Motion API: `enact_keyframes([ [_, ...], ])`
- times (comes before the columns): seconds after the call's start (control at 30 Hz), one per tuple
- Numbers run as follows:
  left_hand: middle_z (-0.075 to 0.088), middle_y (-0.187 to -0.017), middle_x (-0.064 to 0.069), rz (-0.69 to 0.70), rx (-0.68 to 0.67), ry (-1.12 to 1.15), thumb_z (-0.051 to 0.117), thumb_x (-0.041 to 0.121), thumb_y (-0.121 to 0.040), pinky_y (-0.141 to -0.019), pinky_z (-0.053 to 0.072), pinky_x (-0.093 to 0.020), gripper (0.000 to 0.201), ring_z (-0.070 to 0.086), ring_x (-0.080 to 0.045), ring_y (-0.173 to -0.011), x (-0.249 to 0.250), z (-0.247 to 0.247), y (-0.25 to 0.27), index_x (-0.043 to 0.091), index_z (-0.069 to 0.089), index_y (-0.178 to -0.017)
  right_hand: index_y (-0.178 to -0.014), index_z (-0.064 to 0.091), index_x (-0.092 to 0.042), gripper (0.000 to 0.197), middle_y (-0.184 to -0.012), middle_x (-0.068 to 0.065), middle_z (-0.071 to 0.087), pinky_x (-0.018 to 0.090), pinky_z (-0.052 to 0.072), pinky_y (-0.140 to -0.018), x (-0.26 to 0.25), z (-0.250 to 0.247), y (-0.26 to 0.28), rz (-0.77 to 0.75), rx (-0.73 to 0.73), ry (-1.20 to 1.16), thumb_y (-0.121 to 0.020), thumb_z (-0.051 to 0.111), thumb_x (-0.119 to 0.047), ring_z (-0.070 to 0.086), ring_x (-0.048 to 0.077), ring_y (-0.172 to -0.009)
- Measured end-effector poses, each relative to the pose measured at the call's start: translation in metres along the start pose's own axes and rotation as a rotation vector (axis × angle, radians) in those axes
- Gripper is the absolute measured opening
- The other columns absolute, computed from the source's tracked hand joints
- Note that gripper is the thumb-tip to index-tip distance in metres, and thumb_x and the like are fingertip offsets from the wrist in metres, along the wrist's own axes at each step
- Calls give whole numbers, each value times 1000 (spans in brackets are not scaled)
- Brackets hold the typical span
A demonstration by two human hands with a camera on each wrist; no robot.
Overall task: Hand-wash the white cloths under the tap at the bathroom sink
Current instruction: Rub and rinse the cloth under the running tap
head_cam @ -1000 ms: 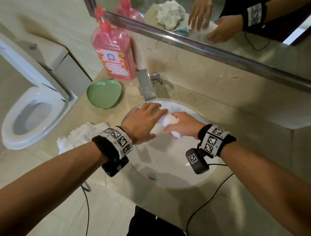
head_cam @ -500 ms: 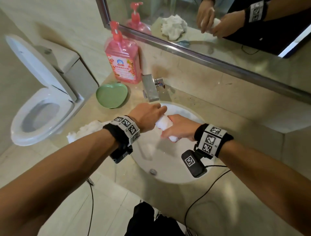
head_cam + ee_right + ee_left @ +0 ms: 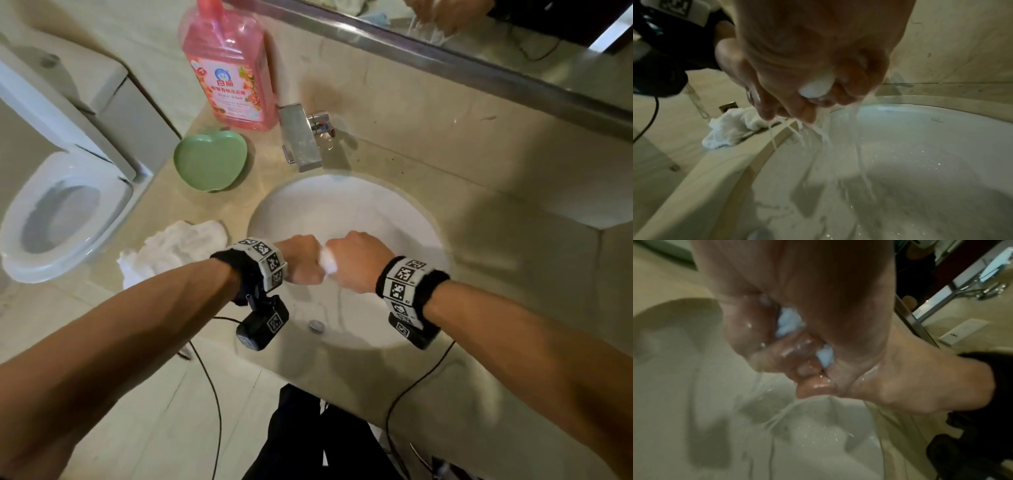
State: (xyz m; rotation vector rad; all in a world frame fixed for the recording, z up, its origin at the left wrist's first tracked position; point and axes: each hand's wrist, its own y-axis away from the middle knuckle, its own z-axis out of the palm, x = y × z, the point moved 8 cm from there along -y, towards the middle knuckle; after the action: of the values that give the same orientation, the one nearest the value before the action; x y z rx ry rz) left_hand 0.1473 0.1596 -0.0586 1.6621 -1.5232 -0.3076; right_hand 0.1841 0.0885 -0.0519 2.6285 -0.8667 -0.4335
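Note:
Over the white sink basin [image 3: 404,219] both fists meet, gripping one wet white cloth [image 3: 327,262] rolled tight between them. My left hand [image 3: 301,258] grips its left end, my right hand [image 3: 356,260] its right end. Only a small bulge of cloth [image 3: 816,88] shows between the curled fingers. In the right wrist view water [image 3: 826,142] streams from the fists into the basin [image 3: 920,162]. Bits of the cloth [image 3: 787,321] show inside my left fist. A second crumpled white cloth [image 3: 171,250] lies on the counter left of the basin. The metal tap [image 3: 299,137] stands behind the sink.
A pink soap bottle [image 3: 229,68] and a green heart-shaped dish [image 3: 210,161] sit on the counter left of the tap. An open toilet [image 3: 61,212] is at the far left. A mirror edge [image 3: 445,58] runs along the back wall. Black cables [image 3: 212,394] hang from my wrists.
Both hands have drawn back from the tap toward the front of the basin and closed into fists side by side on the cloth; water now runs out of it.

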Motion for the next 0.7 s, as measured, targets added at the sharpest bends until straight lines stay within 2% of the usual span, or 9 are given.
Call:
enact_keyframes([
  [0.1,66,-94,-14,-3,-94,59,63,12,-83,-63,45,-28,18,62,-26,-78,-2,13,-4,0,65,-97,-99,60,-15,19,-73,7,56,31,32,-55,-3,0,2,-12,45,44,-82,60,-22,47,27,-60],
  [0.23,54,-58,-8,-22,-168,278,66,8,-74,-47,35,-22,5,45,-19,-48,-9,13,-6,5,62,-75,-104,57,-17,25,-72,5,54,31,32,-55,1,-6,1,-5,89,54,-83,61,-28,52,29,-61],
  [0.33,58,-60,-2,-9,-127,266,70,17,-73,-46,36,-21,14,49,-17,-48,-10,-1,-8,8,63,-82,-115,53,-23,39,-79,5,57,31,35,-57,6,-16,2,3,114,-46,-82,66,-38,52,27,-67],
  [0.4,64,-79,3,-3,-63,170,74,27,-76,-51,44,-24,31,60,-15,-60,-8,-12,-7,15,60,-101,-117,57,-25,43,-88,5,65,31,37,-61,11,-24,2,11,105,-141,-80,72,-41,58,27,-75],
  [0.43,64,-92,5,10,8,103,76,32,-77,-59,49,-28,43,63,-16,-72,-7,-21,-6,19,55,-112,-115,60,-26,43,-93,5,68,31,39,-64,16,-29,2,36,98,-212,-78,75,-41,62,27,-80],
  [0.5,56,-115,1,71,222,-39,78,39,-75,-82,51,-37,64,61,-22,-96,-4,-43,4,22,47,-128,-116,63,-22,47,-103,4,70,29,40,-70,28,-37,4,110,69,-352,-77,79,-41,63,25,-90],
  [0.57,46,-134,-3,202,449,-138,76,39,-74,-98,47,-44,74,52,-26,-117,6,-61,22,26,41,-138,-120,62,-15,52,-109,4,69,30,45,-71,40,-43,8,212,28,-545,-77,81,-37,63,22,-91],
  [0.63,36,-146,-6,317,581,-275,73,43,-69,-108,39,-48,89,37,-29,-134,18,-69,41,24,31,-145,-112,64,-13,44,-96,8,73,31,53,-61,43,-50,13,298,15,-829,-76,82,-30,68,20,-76],
  [0.7,30,-151,-10,328,619,-389,75,50,-63,-114,32,-48,105,28,-34,-139,26,-70,53,16,24,-148,-100,66,-13,32,-76,7,72,28,50,-50,35,-61,18,300,9,-1003,-74,82,-23,64,15,-58],
])
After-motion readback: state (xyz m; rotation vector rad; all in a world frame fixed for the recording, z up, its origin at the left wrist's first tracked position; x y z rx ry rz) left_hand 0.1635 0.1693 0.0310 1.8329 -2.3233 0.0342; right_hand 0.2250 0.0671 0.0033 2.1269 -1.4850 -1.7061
